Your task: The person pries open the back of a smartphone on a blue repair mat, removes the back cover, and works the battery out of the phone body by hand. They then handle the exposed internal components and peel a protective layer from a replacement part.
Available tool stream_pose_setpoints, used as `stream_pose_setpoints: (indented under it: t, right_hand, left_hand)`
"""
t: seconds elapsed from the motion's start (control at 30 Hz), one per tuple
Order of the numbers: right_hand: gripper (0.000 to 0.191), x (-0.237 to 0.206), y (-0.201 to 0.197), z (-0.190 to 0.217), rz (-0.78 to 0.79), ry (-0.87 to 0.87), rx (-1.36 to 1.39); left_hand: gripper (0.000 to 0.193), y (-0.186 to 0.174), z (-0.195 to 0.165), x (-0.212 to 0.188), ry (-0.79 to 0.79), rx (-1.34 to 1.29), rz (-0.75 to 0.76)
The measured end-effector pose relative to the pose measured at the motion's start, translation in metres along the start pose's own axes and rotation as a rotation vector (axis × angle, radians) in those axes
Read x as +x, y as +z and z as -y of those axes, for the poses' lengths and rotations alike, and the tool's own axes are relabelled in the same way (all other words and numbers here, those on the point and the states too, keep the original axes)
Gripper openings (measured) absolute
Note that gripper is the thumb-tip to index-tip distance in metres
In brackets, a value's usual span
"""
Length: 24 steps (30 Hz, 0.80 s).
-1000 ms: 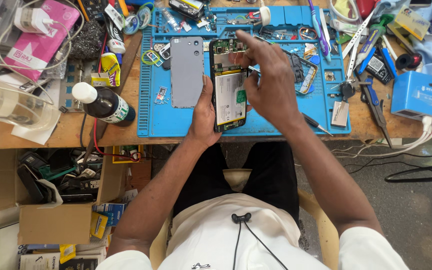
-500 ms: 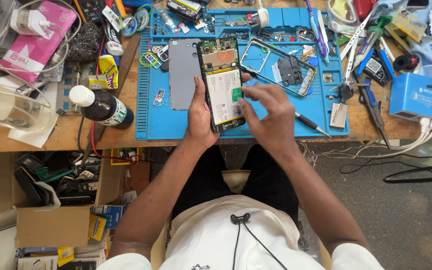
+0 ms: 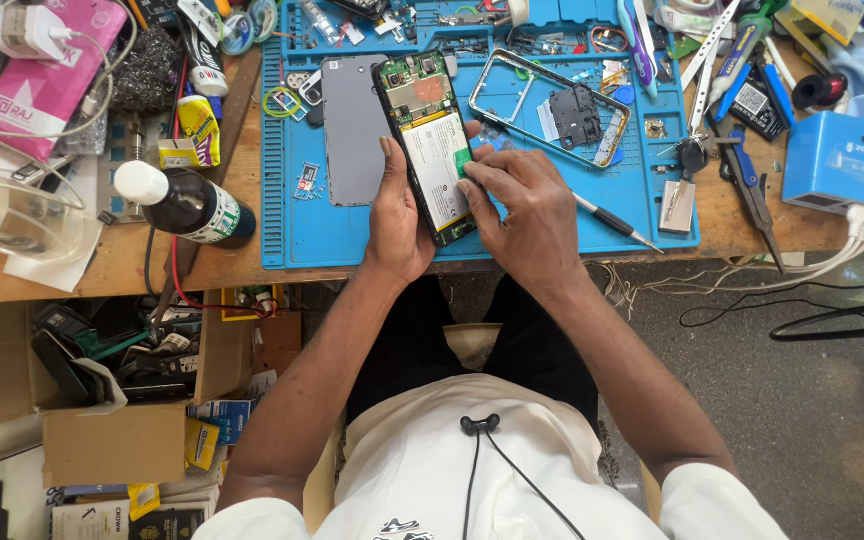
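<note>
My left hand (image 3: pixel 397 225) grips an opened smartphone (image 3: pixel 425 140) by its left edge and lower end, holding it over the blue work mat (image 3: pixel 292 230). The phone's green circuit board and white battery are exposed. My right hand (image 3: pixel 524 205) rests against the phone's right side, fingertips pressing on a small green part beside the battery. A grey back cover (image 3: pixel 352 130) lies flat on the mat just left of the phone. A metal phone frame (image 3: pixel 552 105) lies to the right of it.
A dark bottle with a white cap (image 3: pixel 187 205) lies left of the mat. A screwdriver (image 3: pixel 612 220) sits by my right hand. A blue box (image 3: pixel 842 160), tweezers and tools crowd the right side; a pink box (image 3: pixel 42 75) and cables sit far left. Cardboard boxes (image 3: pixel 112 440) stand under the table.
My right hand came down from the phone's upper end to its right side beside the battery. The phone stayed in my left hand and tilted slightly.
</note>
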State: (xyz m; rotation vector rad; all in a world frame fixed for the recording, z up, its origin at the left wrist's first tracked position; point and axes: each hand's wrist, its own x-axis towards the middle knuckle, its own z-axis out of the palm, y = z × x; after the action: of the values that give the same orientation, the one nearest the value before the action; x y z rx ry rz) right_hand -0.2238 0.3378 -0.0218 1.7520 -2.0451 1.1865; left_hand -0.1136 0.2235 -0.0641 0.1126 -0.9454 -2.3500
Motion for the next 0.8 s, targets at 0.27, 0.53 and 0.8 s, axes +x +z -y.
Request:
stream_pose_setpoints:
  t: [0.27,0.53,0.8]
  right_hand:
    - [0.013,0.002,0.008,-0.005,-0.006,-0.005,-0.046]
    - [0.007,0.006,0.008,-0.016,0.051,0.362,0.312]
    - [0.014,0.000,0.009,-0.007,-0.087,-0.036,-0.003]
  left_hand:
    - [0.067,-0.003,0.003,0.001,0.014,0.042,-0.001]
    - [0.071,-0.002,0.002,0.002,0.002,0.006,-0.007]
    - [0.070,-0.002,0.004,0.001,0.014,0.068,0.010]
